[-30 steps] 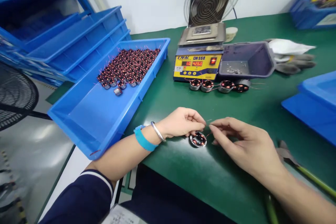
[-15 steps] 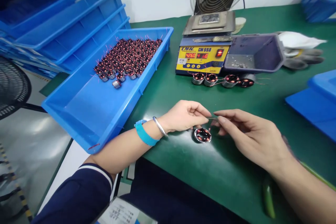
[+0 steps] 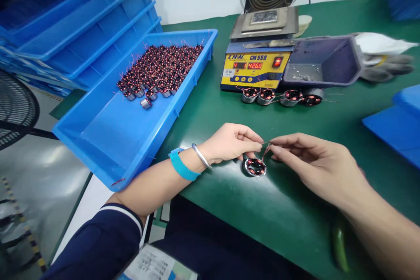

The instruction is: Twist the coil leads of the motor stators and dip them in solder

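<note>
A small motor stator (image 3: 255, 167) with copper windings and a metal ring is at the green table's near side, between my hands. Thin copper wires (image 3: 266, 152) rise from it to my fingertips. With thumb and forefinger, my left hand (image 3: 233, 142) pinches a fine wire end, its other fingers close to the stator's upper left. Just to the right, my right hand (image 3: 315, 166) pinches the copper wires between thumb and fingertips. Behind them, several more stators (image 3: 292, 97) stand in a row before the yellow solder pot unit (image 3: 256, 70).
A blue tray (image 3: 108, 140) on the left holds a heap of stators (image 3: 164, 68). Beside the solder pot sits a grey bin (image 3: 331, 61) with metal scraps, then gloves (image 3: 389, 65). A green-handled tool (image 3: 339, 245) lies by my right forearm. Blue trays (image 3: 98, 26) are stacked at left.
My right hand now pinches copper wires standing up from the stator, where before a thin wire stretched between my fingertips. The view has shifted slightly.
</note>
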Tool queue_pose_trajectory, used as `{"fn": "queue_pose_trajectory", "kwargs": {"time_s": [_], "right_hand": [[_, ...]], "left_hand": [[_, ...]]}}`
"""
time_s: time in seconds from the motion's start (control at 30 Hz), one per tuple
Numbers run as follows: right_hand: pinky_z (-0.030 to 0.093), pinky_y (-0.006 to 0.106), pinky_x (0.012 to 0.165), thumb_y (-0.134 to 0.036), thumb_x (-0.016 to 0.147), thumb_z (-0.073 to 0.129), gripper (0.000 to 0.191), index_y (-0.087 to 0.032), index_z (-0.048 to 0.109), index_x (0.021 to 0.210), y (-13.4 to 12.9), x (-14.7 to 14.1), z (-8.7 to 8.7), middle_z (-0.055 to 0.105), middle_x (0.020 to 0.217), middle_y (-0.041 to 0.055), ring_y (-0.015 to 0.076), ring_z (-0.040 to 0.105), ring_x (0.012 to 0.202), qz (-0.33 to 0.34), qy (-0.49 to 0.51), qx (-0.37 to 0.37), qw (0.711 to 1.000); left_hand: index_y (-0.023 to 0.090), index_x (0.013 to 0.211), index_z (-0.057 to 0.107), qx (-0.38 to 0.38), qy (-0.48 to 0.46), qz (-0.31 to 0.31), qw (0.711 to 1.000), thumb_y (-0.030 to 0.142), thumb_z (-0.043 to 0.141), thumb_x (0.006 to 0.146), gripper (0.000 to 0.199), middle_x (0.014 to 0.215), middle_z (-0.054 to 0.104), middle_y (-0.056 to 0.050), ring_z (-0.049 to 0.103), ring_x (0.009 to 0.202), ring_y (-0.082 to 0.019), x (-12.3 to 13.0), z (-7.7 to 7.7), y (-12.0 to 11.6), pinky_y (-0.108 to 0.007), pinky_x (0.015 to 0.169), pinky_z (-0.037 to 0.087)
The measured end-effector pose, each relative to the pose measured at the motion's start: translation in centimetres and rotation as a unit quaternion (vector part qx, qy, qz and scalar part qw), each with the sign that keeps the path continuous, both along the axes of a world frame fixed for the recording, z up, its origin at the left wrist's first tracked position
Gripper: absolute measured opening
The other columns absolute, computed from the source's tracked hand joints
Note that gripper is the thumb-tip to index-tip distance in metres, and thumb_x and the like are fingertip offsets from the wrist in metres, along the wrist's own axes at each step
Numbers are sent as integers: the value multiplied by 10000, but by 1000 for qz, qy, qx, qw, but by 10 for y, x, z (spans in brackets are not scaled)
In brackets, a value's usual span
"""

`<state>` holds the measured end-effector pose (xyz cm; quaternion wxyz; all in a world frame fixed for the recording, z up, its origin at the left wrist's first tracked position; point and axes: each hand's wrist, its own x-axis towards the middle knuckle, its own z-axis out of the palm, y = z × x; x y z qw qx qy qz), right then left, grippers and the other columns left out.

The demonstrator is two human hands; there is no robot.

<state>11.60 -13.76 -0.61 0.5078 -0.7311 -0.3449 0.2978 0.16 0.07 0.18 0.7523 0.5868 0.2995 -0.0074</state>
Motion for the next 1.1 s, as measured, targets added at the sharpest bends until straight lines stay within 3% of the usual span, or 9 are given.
{"fn": "queue_pose_trajectory", "kwargs": {"time_s": [0.17,0.33,0.63,0.93,1.1], "right_hand": [[545,249,555,-722,566,796,581,-174,741,755,4,-4,-2,719,706,78,158,652,601,-14,6,27,1000],[570,264,587,-690,610,793,530,-183,723,749,6,-9,0,717,684,72,167,668,601,-6,9,42,999],[529,251,520,-559,801,685,351,-209,680,781,0,-6,-8,694,670,33,152,634,557,33,-84,55,994],[564,347,790,-382,922,570,182,-231,629,840,-8,-2,-4,686,1046,91,216,684,896,83,-273,92,954],[565,382,876,-456,912,604,249,-232,651,813,-12,7,-6,703,1085,86,252,686,1027,128,-191,103,968]], "left_hand": [[97,705,579,5,31,6,999,4,610,838,166,545,584,57,479,408,-4,1,11,-4,-127,398,320],[107,672,542,-26,24,0,999,-9,566,858,220,558,617,40,402,360,8,1,12,-5,-140,381,274],[98,639,539,-77,23,-4,997,-29,546,862,257,522,614,15,338,322,14,1,13,-5,-138,347,199],[108,624,512,-90,19,1,996,-25,537,865,277,506,591,36,352,325,17,2,12,-5,-130,353,202],[102,624,520,-69,8,-2,998,-13,536,859,262,547,619,23,364,340,18,1,11,-6,-135,364,227]]}}
